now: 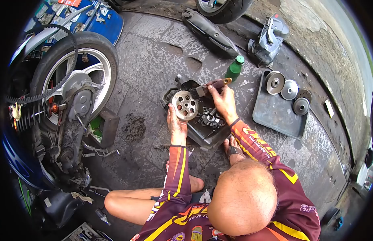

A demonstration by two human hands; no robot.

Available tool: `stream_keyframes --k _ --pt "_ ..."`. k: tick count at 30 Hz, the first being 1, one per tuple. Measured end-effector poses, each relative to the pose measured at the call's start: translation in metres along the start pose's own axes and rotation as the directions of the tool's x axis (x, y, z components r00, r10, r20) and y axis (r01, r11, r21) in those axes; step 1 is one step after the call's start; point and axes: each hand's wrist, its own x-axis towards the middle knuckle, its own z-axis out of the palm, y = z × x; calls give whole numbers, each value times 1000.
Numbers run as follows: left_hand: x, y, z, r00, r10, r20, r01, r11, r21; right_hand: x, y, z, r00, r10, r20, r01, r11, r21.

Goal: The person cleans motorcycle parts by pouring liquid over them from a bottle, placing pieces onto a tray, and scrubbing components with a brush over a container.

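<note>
My left hand grips the rim of a round metal clutch bell with several holes in its face. In my right hand is a paintbrush with a wooden handle, its dark bristles close to the bell's right edge; I cannot tell whether they touch. Both hands are over a dark basin on the ground. Inside the basin, below the brush, lies a clutch shoe assembly. A green bottle with a green cap stands just beyond my right hand.
To the right, a grey tray holds several round pulley parts. An engine cover and a long dark housing lie farther back. On the left are a motorbike wheel and a hanging drive belt. My foot is beside the basin.
</note>
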Motion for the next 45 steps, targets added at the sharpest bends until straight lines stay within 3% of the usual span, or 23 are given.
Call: stream_keyframes --k 1,3,4,7,9,11,12,15,17,19,20,23,24,27,28,29,31,33,36,37,41,43,45 --pt "2 0 -2 1000 1 -10 -1 1000 3 -4 -3 5 1000 7 7 -7 1000 3" --pt "3 -2 -8 999 -23 46 25 999 -37 -19 -8 18 959 -243 149 220 963 156" --pt "1 1 -1 998 -63 27 63 998 -30 -25 -12 18 945 -167 283 160 986 48" --pt "-2 3 2 997 -76 18 78 991 -107 -12 5 14 996 -17 90 27 993 -115" --pt "4 4 1 998 -64 -8 63 995 -82 -14 2 13 994 22 108 -11 995 -101" --pt "2 3 -8 996 -88 20 89 993 -74 -28 -12 16 965 -138 225 113 986 119" --pt "4 5 -4 993 -119 -2 118 987 -107 -30 -5 16 938 -168 305 173 985 10" --pt "1 10 2 992 -118 -49 111 984 -141 -17 12 7 990 26 139 -4 988 -154" --pt "-5 12 4 990 -106 -95 100 993 -71 -19 10 7 991 6 134 2 998 -65" --pt "1 6 -9 996 -83 34 85 995 -46 -28 -15 12 953 -166 253 142 984 112" --pt "4 3 -8 995 -94 19 95 994 -48 -29 -13 14 926 -164 340 171 985 12" --pt "-1 5 -4 995 -98 -23 96 992 -77 -5 1 5 989 10 145 20 979 -205" --pt "-1 8 -1 994 -98 -54 94 993 -68 0 1 3 995 -68 74 82 975 -207" --pt "3 8 -13 984 -153 -94 138 980 -143 -10 3 -2 947 -162 277 155 987 46" --pt "5 11 -13 984 -178 -29 170 968 -187 -19 -14 -7 916 -146 372 164 986 -15" --pt "7 11 -12 982 -180 -59 164 964 -209 -21 10 -6 928 -171 330 213 973 -93" --pt "3 14 -10 984 -154 -91 139 978 -153 -11 20 -16 995 -66 80 79 982 -173" --pt "8 16 -8 981 -159 -112 133 969 -207 -14 23 -21 1000 7 23 -8 998 64" --pt "5 19 -4 962 -211 -172 151 939 -309 -46 1 -5 963 -177 203 97 931 353" --pt "6 22 -2 958 -238 -158 171 922 -347 -44 15 -7 892 -356 279 322 933 158" --pt "-3 31 9 949 -209 -238 122 935 -334 -31 19 -28 1000 -17 17 17 999 47" --pt "-3 35 11 933 -217 -288 98 921 -376 -42 4 -19 986 -158 44 132 922 363" --pt "-5 35 11 927 -227 -300 90 908 -410 -58 -3 -9 929 -319 188 236 902 362"
